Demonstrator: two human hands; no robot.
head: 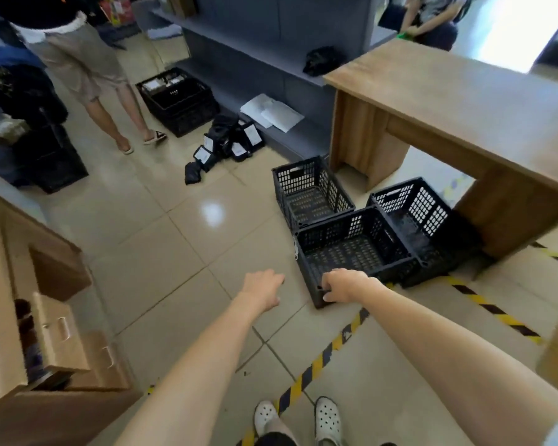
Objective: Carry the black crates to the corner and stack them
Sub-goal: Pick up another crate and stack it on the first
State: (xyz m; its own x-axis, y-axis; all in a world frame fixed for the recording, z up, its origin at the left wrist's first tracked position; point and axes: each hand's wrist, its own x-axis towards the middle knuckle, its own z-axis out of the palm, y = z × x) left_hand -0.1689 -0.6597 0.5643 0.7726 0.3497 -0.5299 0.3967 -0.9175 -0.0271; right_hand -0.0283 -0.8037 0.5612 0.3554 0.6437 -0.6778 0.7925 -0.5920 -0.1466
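Observation:
Three empty black perforated crates stand on the tiled floor beside a wooden table. The nearest crate is in front of me, a second crate sits behind it, and a third crate is tucked partly under the table. My right hand grips the near rim of the nearest crate at its front corner. My left hand hovers over the floor just left of that crate, fingers loosely curled, holding nothing.
A wooden table stands to the right. A loaded black crate and scattered black packets lie by grey shelving. A person stands at left. Wooden drawers are near left. Yellow-black tape marks the floor.

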